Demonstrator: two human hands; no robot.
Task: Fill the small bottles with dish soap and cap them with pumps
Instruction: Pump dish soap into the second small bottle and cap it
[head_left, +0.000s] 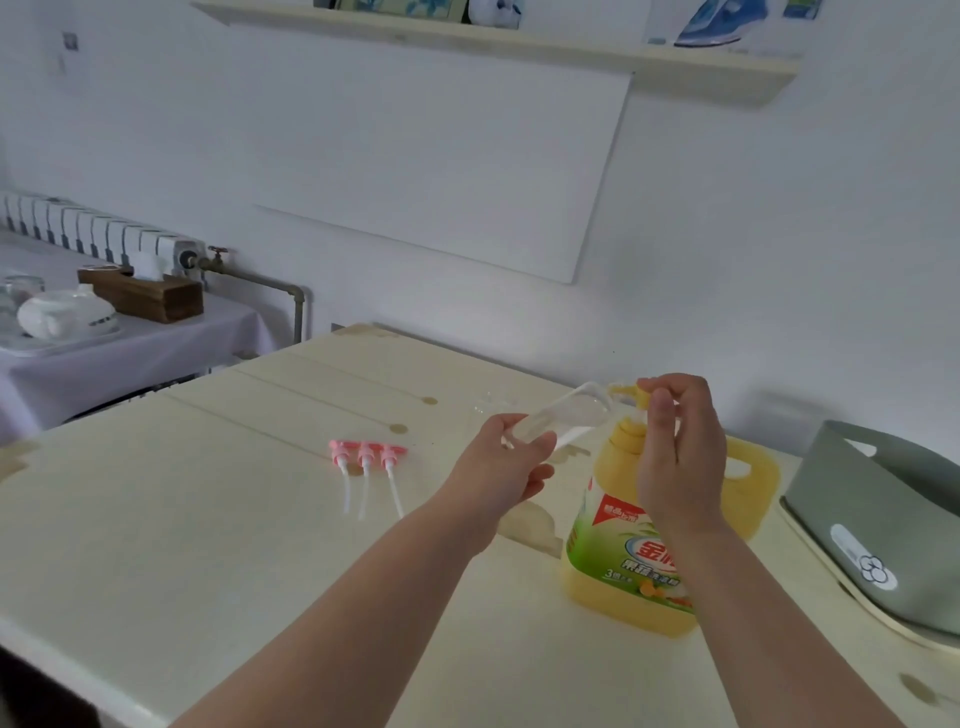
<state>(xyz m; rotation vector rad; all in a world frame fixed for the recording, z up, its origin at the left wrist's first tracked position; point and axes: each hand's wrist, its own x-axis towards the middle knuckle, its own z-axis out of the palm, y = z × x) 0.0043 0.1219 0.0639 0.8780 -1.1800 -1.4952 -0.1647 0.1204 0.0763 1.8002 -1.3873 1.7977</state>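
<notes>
Three pink pumps (366, 457) lie side by side on the desk (208, 519), tubes trailing toward the person. None is fitted to anything, so capping is not yet begun.

Just right of them the left hand (506, 465) grips a clear bottle (563, 415) near its base, fingers and thumb curled round it. It holds the bottle in the air, tilted, with the mouth up against the yellow dispenser (631, 395) on top of the jug (623, 551). The right hand (680, 457) is clamped on that dispenser, pinching its head from above. The jug stands on the desk well apart from the pumps, and a grey basket (883, 519) sits further right.

I judge the step in hand to be filling. The next move calls for a straight push down on the dispenser while the left hand holds the bottle's mouth under the nozzle (a narrow target, so a small drift would put soap on the desk). After that the bottle needs righting, and a pump must be fetched from the left.

The bottle is clear and glary, so I cannot tell how much soap it holds. The right hand's fingers cover the point where nozzle meets mouth, so I cannot tell whether it is inside or just beside. The forearm hides part of the jug's label. A faint glassy shape on the desk behind the bottle may be more bottles, but it is too washed out to say. The frame edge cuts off the basket, and its contents do not show.
</notes>
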